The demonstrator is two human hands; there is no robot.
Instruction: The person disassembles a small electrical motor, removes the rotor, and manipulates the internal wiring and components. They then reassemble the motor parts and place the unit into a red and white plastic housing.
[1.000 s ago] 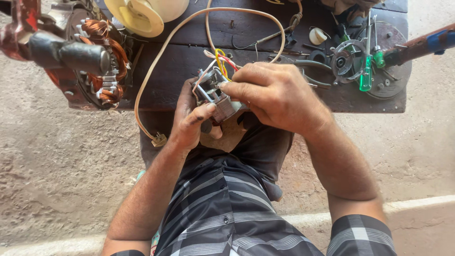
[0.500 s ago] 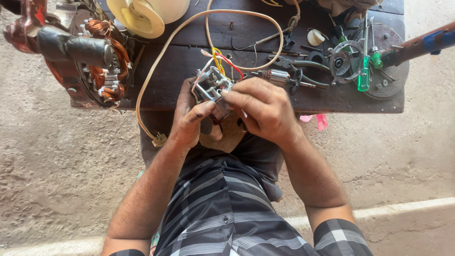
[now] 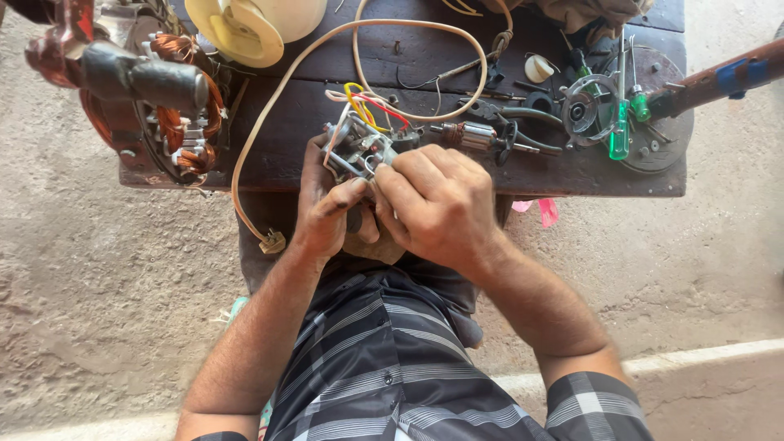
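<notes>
Fingers of both the left hand (image 3: 327, 214) and right hand (image 3: 437, 204) pinch a small wired metal assembly (image 3: 355, 147) above the dark workbench (image 3: 457, 61).

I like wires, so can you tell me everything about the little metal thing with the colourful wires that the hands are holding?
The small motor part is a grey metal frame, grubby, with yellow, red and white wires looping out of its top toward the dark wooden table. It sits tilted at the table's near edge. The left hand grips it from below, and the right hand pinches its right side with the fingertips.
</notes>
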